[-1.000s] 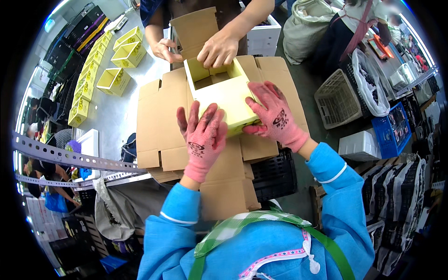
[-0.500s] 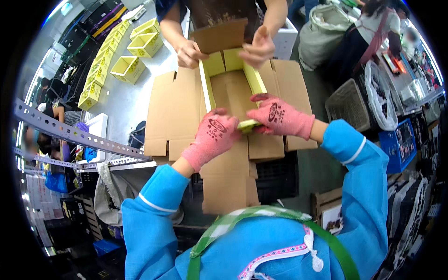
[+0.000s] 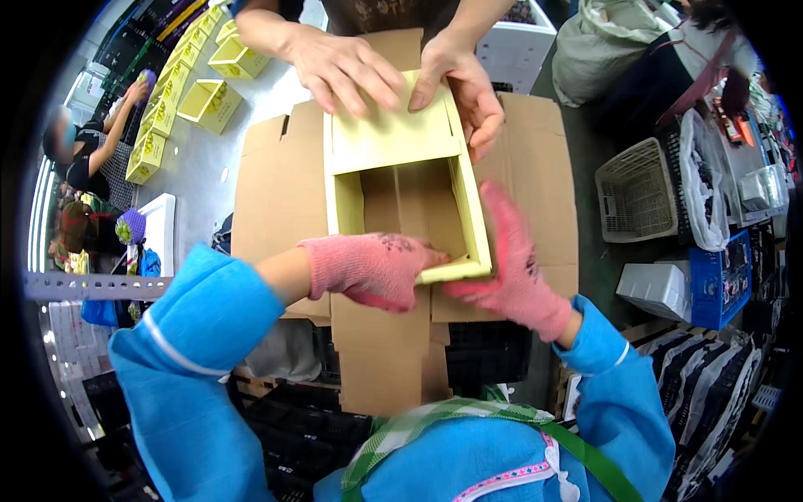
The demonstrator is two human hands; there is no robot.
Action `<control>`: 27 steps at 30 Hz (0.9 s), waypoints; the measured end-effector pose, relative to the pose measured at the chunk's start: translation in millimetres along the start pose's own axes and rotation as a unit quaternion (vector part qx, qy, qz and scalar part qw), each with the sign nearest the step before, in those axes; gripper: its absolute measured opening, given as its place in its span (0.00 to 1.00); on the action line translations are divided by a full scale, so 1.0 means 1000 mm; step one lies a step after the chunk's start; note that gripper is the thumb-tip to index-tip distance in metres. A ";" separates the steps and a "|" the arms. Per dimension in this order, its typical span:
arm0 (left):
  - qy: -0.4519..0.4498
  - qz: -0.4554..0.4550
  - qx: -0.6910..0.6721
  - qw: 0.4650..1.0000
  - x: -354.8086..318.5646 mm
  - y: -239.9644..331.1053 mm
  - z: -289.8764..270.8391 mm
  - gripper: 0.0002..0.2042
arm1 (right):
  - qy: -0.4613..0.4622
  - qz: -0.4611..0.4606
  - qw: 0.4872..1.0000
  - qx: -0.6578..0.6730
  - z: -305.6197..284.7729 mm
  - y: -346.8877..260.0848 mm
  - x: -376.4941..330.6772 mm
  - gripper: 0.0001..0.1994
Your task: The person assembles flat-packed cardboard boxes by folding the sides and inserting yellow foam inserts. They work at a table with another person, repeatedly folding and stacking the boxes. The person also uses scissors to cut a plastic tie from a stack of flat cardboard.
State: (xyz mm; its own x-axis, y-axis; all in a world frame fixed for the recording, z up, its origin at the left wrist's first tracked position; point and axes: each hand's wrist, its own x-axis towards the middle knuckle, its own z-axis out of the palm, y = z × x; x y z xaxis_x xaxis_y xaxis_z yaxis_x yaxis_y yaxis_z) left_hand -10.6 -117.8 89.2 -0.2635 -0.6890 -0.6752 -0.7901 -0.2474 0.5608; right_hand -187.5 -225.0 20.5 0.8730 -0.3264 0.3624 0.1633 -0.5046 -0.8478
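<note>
A pale yellow cardboard box (image 3: 345,201) sits in the middle on flattened brown cardboard (image 3: 280,180), its near part uncovered and its far part under a yellow flap (image 3: 393,134). My left hand (image 3: 372,263), in a pink glove, grips the near wall from the left, fingertips reaching inside the rim. Around the near right corner lies my right hand (image 3: 514,272), also gloved; its fingers stretch along the right side, thumb apart below the near edge. Across from me, a co-worker's bare hands (image 3: 351,75) rest on the flap and the box's far right edge.
Yellow boxes (image 3: 209,106) stand on a metal table (image 3: 188,171) at the left, several in a row. A perforated metal rail (image 3: 96,286) runs below it. To the right are a grey plastic basket (image 3: 640,197), a blue crate (image 3: 721,280) and a white foam box (image 3: 652,289).
The box has come nearer, and a yellow flap now covers its far part. My left hand shifted onto the near wall; my right hand moved down to the corner. The co-worker's hands moved onto the box.
</note>
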 end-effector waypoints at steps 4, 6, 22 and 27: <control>-0.131 0.005 -0.049 0.990 0.013 0.005 -0.024 0.46 | -0.021 0.101 0.995 -0.007 0.012 0.022 -0.019 0.49; -0.205 0.008 -0.141 0.969 0.029 -0.013 -0.024 0.54 | -0.041 0.131 0.990 0.020 0.011 0.018 -0.012 0.48; -0.445 -0.004 -0.207 0.871 0.067 -0.017 -0.055 0.58 | -0.076 0.100 0.991 -0.046 0.006 0.029 0.009 0.46; -0.570 -0.086 -0.183 0.796 0.078 0.007 -0.080 0.50 | -0.073 0.056 0.995 -0.037 0.004 0.030 0.004 0.50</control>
State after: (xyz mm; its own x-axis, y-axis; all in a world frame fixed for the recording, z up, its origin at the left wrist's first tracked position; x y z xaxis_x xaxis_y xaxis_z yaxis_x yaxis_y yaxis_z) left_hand 7.3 -227.3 78.9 -0.6642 0.3920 -0.6365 -0.7101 -0.5969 0.3734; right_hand -176.8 -238.0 -4.6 0.9418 -0.2680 0.2028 0.0311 -0.5314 -0.8465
